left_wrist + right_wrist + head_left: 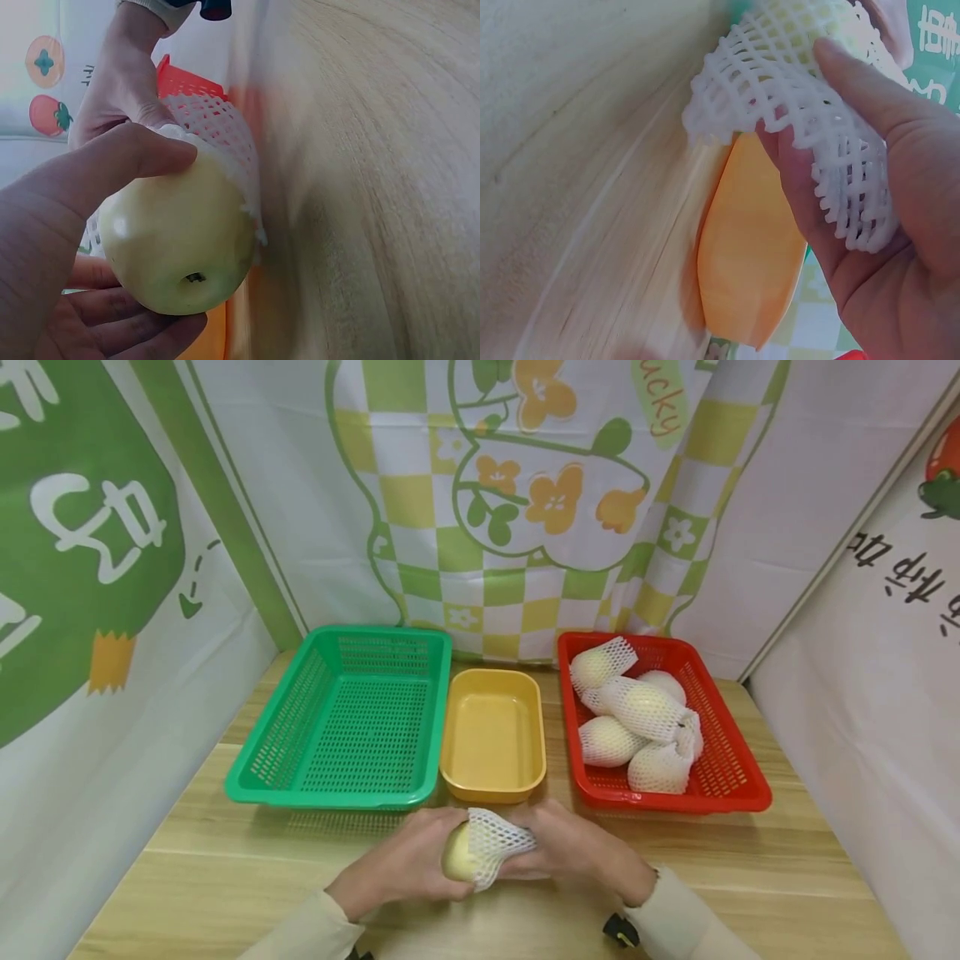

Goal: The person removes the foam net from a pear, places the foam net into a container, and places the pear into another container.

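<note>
Low over the table, in front of the yellow box, a pale yellow-green pear (176, 232) is partly out of its white foam net (497, 845). My left hand (411, 858) grips the bare end of the pear, thumb on one side and fingers beneath, as the left wrist view shows. The dark blossom end faces that camera. My right hand (567, 846) pinches the loose end of the net, with the thumb over the mesh and fingers inside its gathered end. Part of the pear stays covered by the net.
A green plastic basket (438, 727) with nothing in it stands at the left. Beside it is a small yellow box (491, 735), also bare inside. The red basket (731, 768) at the right holds several net-wrapped fruits (645, 706). A patterned curtain (517, 543) hangs behind.
</note>
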Motion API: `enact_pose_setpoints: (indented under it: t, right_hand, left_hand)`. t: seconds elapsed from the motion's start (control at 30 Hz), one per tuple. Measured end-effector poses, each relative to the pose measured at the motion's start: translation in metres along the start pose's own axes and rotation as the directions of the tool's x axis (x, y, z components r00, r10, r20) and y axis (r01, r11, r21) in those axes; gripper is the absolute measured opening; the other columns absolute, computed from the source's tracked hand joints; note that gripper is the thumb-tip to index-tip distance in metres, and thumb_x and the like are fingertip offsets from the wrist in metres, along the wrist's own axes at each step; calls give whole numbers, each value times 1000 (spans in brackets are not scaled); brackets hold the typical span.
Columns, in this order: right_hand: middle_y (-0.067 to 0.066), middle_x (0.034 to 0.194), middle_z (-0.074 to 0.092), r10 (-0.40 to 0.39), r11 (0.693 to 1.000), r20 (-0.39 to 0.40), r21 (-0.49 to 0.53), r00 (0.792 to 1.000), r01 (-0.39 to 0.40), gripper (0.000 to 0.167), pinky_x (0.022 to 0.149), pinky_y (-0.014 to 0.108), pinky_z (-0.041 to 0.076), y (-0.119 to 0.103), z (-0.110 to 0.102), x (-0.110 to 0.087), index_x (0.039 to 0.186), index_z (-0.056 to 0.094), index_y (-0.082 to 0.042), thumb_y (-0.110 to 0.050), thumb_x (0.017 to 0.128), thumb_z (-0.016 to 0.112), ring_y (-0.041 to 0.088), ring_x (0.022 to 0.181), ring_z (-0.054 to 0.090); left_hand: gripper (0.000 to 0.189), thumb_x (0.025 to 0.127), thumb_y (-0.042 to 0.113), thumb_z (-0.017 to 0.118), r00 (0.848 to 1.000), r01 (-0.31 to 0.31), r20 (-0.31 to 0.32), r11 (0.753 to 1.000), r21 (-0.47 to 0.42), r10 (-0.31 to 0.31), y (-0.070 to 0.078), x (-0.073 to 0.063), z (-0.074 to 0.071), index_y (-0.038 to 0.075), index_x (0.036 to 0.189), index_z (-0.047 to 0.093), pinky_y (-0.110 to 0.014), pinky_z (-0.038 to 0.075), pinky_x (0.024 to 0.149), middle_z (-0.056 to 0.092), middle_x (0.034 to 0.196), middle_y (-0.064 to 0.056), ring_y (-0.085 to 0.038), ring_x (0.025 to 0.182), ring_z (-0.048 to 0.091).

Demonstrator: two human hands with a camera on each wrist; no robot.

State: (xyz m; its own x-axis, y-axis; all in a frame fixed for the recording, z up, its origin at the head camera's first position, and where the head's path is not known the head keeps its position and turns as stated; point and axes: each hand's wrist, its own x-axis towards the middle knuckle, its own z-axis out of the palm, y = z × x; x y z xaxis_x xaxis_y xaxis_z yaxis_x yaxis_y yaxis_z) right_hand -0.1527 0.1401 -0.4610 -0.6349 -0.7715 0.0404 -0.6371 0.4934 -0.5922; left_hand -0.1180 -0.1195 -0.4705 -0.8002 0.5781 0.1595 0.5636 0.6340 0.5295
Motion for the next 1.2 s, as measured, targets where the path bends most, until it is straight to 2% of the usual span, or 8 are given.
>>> enact_pose_setpoints:
  t: [0.2,0.33,0.57,0.77,0.93,1.2]
  right_hand:
    - [-8,103,80,-34,998,-4,-56,999,34,23,77,12,57,2,-3,-4,110,80,-17,-29,91,84,-7,87,68]
    - [-11,101,81,-1,999,14,-38,1000,2,18,76,12,57,4,-4,-8,108,82,-19,-27,92,83,-8,84,67]
    - [-13,88,77,68,998,4,-8,998,-68,10,66,14,54,4,-10,-20,100,83,-17,-22,92,82,-8,71,58]
    - [-9,94,80,72,997,-16,-25,997,-72,13,70,15,57,8,-20,-30,103,83,-14,-21,92,82,-8,75,62]
    - [-10,93,81,73,996,-20,-41,997,-74,13,69,16,57,8,-33,-39,102,83,-15,-23,92,82,-9,72,61]
    - [-16,74,70,123,991,-3,-53,992,-123,12,60,16,54,1,-64,-51,89,80,-17,-28,90,85,-8,62,53]
  left_hand:
    - [72,66,35,95,1000,-18,-3,1000,-1,18,-3,-1,0,3,125,68,-20,56,76,77,112,-4,-16,97,70]
    - [71,67,35,95,1000,-9,9,1000,-3,9,-4,-2,0,4,126,69,-22,58,79,77,116,-5,-19,101,71]
    - [72,68,36,95,1000,4,20,1000,7,-5,-4,-3,-1,5,127,69,-27,60,81,77,117,-6,-23,103,72]
    - [73,68,39,95,999,26,33,999,37,-27,-4,-3,-2,6,127,69,-32,61,82,76,117,-6,-26,103,72]
    - [71,69,38,95,999,19,29,999,41,-21,-4,-4,-2,7,127,68,-32,61,83,76,117,-6,-24,103,71]
    - [71,72,38,94,999,24,36,1000,10,-24,-5,-4,-2,5,129,67,-29,60,81,74,119,-8,-24,103,70]
